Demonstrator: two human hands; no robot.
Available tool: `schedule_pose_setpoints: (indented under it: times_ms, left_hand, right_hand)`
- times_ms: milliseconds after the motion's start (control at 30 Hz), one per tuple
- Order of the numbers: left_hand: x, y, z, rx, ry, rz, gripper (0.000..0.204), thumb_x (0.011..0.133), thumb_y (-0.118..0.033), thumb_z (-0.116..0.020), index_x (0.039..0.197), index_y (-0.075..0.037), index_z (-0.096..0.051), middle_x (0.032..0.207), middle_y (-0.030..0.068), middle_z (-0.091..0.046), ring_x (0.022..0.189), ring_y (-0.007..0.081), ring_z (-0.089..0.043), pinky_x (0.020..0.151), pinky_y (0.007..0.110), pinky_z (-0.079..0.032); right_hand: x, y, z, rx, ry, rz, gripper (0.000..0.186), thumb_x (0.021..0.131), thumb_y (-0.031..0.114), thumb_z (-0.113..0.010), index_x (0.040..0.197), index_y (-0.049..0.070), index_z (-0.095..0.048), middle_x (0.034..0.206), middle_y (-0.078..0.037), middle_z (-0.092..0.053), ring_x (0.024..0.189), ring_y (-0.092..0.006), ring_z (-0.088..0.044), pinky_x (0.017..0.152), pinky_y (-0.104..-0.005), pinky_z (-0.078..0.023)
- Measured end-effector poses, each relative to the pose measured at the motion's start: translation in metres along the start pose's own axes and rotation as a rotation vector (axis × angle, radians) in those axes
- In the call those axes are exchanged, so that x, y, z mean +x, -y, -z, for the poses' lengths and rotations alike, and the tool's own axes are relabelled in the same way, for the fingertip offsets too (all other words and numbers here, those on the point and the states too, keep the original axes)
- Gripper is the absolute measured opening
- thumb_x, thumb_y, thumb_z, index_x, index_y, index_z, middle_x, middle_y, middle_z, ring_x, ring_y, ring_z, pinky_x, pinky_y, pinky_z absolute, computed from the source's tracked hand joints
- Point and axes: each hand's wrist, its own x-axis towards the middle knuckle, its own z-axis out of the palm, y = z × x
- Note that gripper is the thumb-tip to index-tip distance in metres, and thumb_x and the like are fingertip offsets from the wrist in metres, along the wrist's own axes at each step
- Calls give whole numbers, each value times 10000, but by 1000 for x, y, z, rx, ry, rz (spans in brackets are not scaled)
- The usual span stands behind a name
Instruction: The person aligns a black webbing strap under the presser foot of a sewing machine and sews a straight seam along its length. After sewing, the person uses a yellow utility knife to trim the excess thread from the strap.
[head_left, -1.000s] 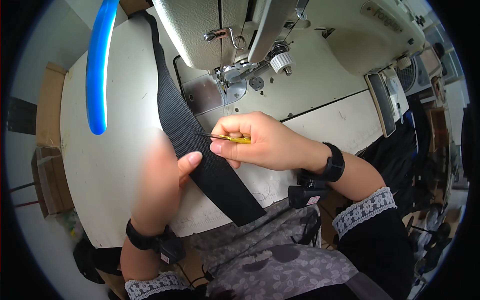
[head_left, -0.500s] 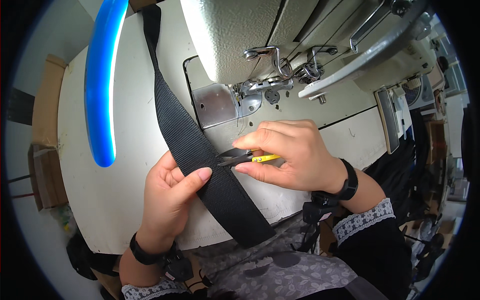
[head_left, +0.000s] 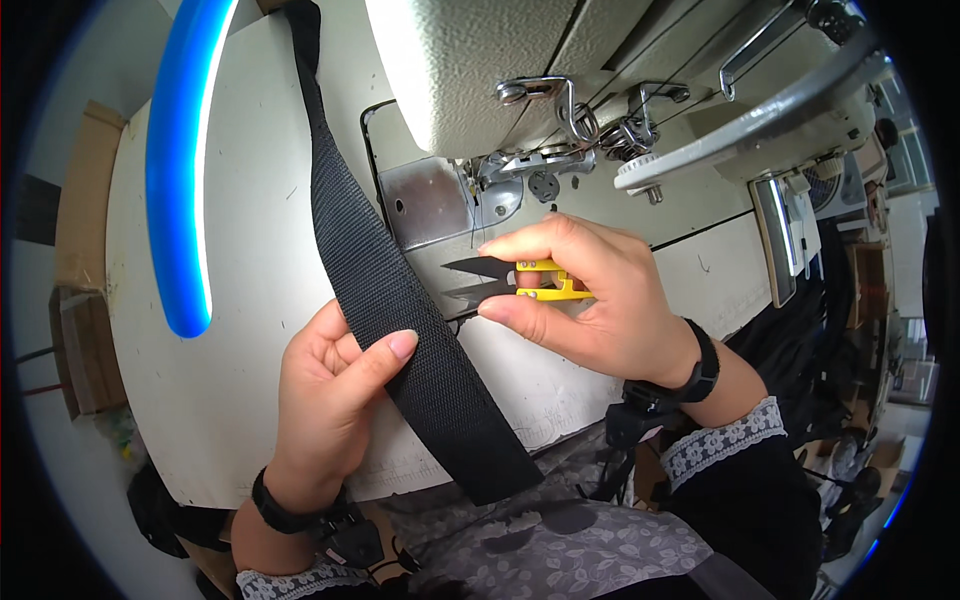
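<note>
A wide black webbing strap [head_left: 375, 260] runs from the table's far side down past its near edge, twisted near its far end. My left hand [head_left: 335, 395] pinches the strap's left edge, thumb on top and fingers underneath. In my right hand [head_left: 600, 295] is a pair of yellow-handled thread snips [head_left: 553, 281], held between thumb and fingers. The snips' dark blades are spread and point left, a little apart from the strap's right edge.
A pale sewing machine [head_left: 470, 70] stands over the table at the back, with its needle area [head_left: 475, 185] beyond the snips. A glowing blue-edged lamp [head_left: 180, 190] rises at the left. The white tabletop [head_left: 240, 300] lies under the strap. A cardboard piece [head_left: 88, 200] stands beyond its left edge.
The snips have drawn away from the strap, slightly up and right, and their blades have spread wider. My left hand keeps its pinch on the strap.
</note>
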Motion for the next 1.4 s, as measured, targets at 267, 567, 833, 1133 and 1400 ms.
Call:
schedule_pose_setpoints:
  times_ms: [267,567,833,1133,1400]
  left_hand:
    - [0,0,0,9,8,2,326,917,53,-587,1231,80,-502,1116,149,-670,971,158,-674,869,272,-542]
    - [-1,1,2,14,30,-1,325,925,61,-571,1239,87,-494,1130,168,-671,990,168,-676,878,276,-544]
    - [0,2,2,19,35,-6,333,924,61,-570,1246,89,-490,1140,172,-668,994,171,-675,888,280,-543]
    - [0,3,1,22,20,-20,333,920,69,-580,1241,91,-492,1138,168,-667,989,170,-677,878,275,-548]
    - [0,4,1,65,40,-29,328,920,79,-575,1238,92,-493,1134,170,-668,987,170,-677,867,272,-554]
  right_hand:
    - [1,-2,0,-174,71,180,218,806,252,-762,903,81,-668,765,-25,-652,637,-188,-635,538,-304,-489]
    - [-1,-2,0,-184,89,188,209,780,216,-784,900,78,-683,745,-32,-658,627,-194,-633,534,-299,-484]
    - [-1,-4,0,-179,39,186,186,801,241,-764,885,101,-675,718,-7,-630,619,-181,-615,521,-299,-471]
    - [-2,-1,4,-367,94,259,192,774,242,-769,889,118,-679,733,15,-624,633,-162,-607,521,-295,-473]
    - [-3,-4,2,-241,54,227,190,773,241,-767,890,122,-675,729,13,-613,625,-167,-601,519,-298,-468]
